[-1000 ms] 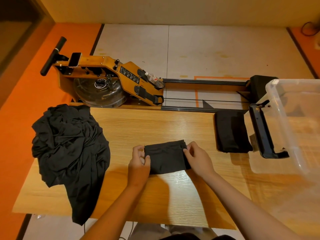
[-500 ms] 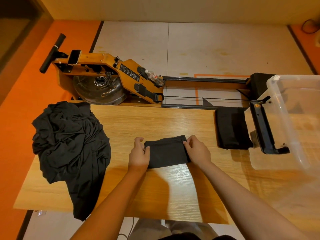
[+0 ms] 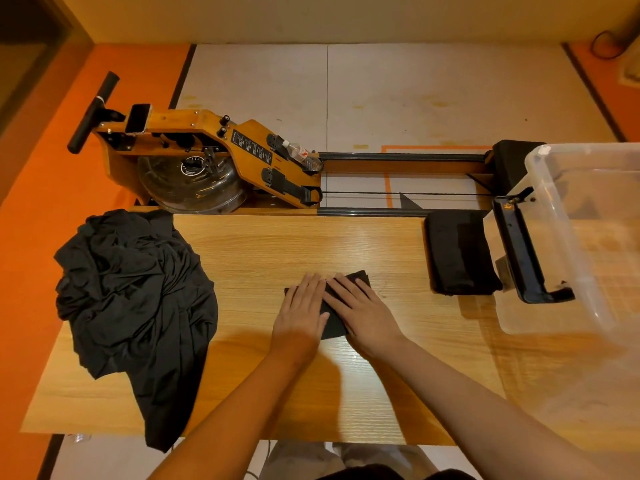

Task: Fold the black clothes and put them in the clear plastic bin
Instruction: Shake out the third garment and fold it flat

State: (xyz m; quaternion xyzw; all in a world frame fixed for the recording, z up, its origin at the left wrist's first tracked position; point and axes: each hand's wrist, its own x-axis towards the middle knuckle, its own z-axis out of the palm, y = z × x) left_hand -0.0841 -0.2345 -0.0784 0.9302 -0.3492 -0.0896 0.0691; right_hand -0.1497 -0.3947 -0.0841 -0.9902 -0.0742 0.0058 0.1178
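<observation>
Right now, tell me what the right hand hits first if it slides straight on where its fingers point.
The right hand probably brushes the left hand beside it; otherwise bare table to the far edge.

Pressing flat with left hand (image 3: 300,308) and right hand (image 3: 363,311), fingers straight, side by side on small folded black cloth (image 3: 334,325) mid wooden table (image 3: 311,244). At nine o'clock, crumpled black clothes pile (image 3: 138,289), draping over near edge. At three o'clock, folded black stack (image 3: 460,254), just beside clear plastic bin (image 3: 568,244).
</observation>
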